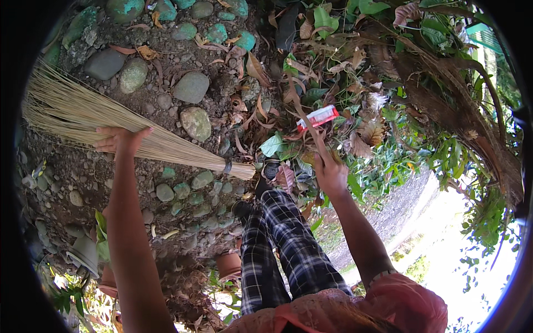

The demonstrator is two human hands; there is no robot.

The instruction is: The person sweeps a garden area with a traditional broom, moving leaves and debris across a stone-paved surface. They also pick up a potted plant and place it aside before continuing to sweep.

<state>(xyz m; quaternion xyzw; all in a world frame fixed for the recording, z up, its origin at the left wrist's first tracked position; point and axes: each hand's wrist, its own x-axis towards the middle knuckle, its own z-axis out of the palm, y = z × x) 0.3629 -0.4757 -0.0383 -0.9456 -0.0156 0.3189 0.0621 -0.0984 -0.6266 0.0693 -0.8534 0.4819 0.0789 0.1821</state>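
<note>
A stick broom point(183, 152) of thin pale bristles, bound with a dark band near its narrow end, lies slantwise across the left side. My left hand point(123, 140) grips it partway along, thumb on one side and fingers on the other. Its bristles fan out toward the far left. My right hand point(331, 176) is closed around a brown wooden stick point(306, 119), which points up and away over the leaf litter. Beside the stick, partly crossed by it, is a red and white wrapper point(323, 115) among dry leaves.
Rounded stones point(191, 87), some green-tinted, stud the soil. Leafy plants and a thick woody trunk point(452, 116) stand at the right. Near my legs are a terracotta pot point(228, 265) and, farther left, a pale tipped pot point(83, 255). A pale paved strip point(383, 222) runs at lower right.
</note>
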